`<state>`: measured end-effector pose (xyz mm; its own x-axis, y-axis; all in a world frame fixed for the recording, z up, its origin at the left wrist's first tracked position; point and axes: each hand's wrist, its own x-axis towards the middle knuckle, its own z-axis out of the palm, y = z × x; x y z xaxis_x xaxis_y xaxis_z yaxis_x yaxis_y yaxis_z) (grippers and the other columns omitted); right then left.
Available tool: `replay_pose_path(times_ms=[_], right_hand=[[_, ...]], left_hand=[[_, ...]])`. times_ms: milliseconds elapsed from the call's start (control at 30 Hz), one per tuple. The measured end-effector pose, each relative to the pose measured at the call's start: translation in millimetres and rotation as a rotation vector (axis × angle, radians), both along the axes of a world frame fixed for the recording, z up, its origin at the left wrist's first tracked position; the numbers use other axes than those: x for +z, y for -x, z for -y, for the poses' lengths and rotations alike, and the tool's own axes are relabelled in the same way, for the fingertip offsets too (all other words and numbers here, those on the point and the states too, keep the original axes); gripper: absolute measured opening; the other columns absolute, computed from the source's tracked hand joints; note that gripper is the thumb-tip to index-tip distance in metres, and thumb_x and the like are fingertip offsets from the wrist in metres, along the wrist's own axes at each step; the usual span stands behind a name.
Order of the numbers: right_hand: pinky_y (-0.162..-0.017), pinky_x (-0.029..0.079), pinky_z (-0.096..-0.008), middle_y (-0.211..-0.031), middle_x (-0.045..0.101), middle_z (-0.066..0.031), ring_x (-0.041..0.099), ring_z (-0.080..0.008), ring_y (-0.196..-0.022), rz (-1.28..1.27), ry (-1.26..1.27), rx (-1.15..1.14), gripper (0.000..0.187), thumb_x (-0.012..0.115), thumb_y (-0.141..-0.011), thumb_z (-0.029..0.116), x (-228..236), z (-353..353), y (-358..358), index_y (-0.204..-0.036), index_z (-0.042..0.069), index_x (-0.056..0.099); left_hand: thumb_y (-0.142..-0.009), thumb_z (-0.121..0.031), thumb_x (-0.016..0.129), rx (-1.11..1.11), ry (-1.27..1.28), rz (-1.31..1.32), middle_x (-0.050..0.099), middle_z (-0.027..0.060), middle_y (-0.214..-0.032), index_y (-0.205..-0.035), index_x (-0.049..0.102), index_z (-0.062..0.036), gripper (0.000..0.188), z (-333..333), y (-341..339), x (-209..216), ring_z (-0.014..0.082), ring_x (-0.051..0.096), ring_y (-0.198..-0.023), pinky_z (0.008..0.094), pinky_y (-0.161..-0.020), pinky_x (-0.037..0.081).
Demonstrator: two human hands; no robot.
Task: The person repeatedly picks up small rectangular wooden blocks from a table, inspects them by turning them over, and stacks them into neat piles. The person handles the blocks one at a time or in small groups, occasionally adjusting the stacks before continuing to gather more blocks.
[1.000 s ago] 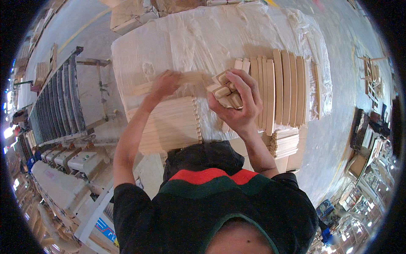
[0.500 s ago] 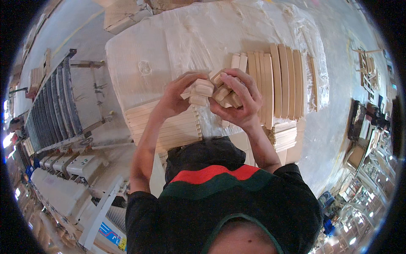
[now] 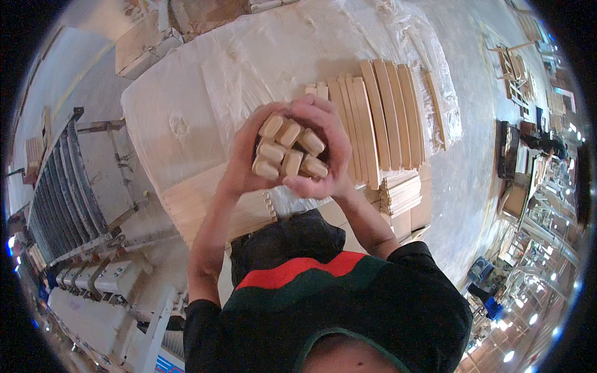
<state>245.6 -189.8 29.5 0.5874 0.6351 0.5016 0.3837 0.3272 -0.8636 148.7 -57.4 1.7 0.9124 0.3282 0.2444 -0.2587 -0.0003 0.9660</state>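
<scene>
Both hands clasp one bundle of wooden slats [image 3: 289, 133], whose rounded ends face up toward me. My left hand [image 3: 245, 149] wraps round the bundle's left side. Round its right side curls my right hand [image 3: 333, 137], with the thumb below the lower ends and the fingers meeting the left hand's at the top. The slats' lengths below the ends are hidden by the hands. Right of my hands lies a row of long, slightly curved wooden slats [image 3: 367, 130] on the plastic-covered surface [image 3: 193, 81].
More slats [image 3: 199, 199] lie side by side at the near left, partly behind my left arm. A small stack of slats [image 3: 401, 193] lies near my right forearm. Left of the surface stands a dark roller rack [image 3: 68, 180], with a pale machine [image 3: 93, 311] nearer me.
Two separate handfuls of slats have been brought together into one bundle between both hands. The view has turned, and the surface appears shifted left.
</scene>
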Motion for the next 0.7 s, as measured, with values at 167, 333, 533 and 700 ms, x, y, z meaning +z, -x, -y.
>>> replay_pose_path(times_ms=[167,333,533,700], right_hand=[[-0.088,0.048,-0.0398,-0.114,0.061,-0.0163,0.057,-0.0313,-0.108,-0.102,-0.025,-0.039,0.072,0.08,-0.064,0.037,6,-5,6,-0.12,-0.001,0.054],[-0.096,0.042,-0.0396,-0.117,0.06,-0.0171,0.056,-0.0309,-0.11,-0.011,-0.051,0.02,0.075,0.079,-0.066,0.036,-22,-8,-4,-0.124,-0.001,0.051],[-0.092,0.044,-0.039,-0.118,0.059,-0.0193,0.057,-0.0292,-0.109,-0.128,-0.041,0.103,0.053,0.065,-0.082,0.036,-22,-3,-6,-0.118,-0.002,0.059],[-0.093,0.044,-0.038,-0.118,0.058,-0.0179,0.055,-0.0283,-0.113,-0.365,0.111,0.181,0.037,0.057,-0.09,0.025,-3,3,-3,-0.115,-0.002,0.061]], left_hand=[[-0.058,-0.028,0.088,0.094,-0.051,0.065,0.054,0.0108,-0.122,-0.133,0.042,-0.0034,0.091,7,3,-10,0.022,0.054,-0.113,0.0374,-0.097,0.043],[-0.057,-0.029,0.092,0.11,-0.056,0.146,0.051,0.0158,-0.127,-0.139,0.033,-0.0038,0.104,1,-4,-9,0.0269,0.053,-0.117,0.0409,-0.099,0.044],[-0.054,-0.021,0.093,0.113,-0.144,0.228,0.052,0.0188,-0.126,-0.138,0.033,-0.0052,0.104,-3,-7,-7,0.0284,0.054,-0.115,0.0399,-0.094,0.048],[-0.056,-0.016,0.09,0.097,-0.076,0.251,0.051,0.0182,-0.126,-0.136,0.036,-0.0058,0.097,-7,-1,-16,0.0276,0.055,-0.113,0.0389,-0.093,0.049]])
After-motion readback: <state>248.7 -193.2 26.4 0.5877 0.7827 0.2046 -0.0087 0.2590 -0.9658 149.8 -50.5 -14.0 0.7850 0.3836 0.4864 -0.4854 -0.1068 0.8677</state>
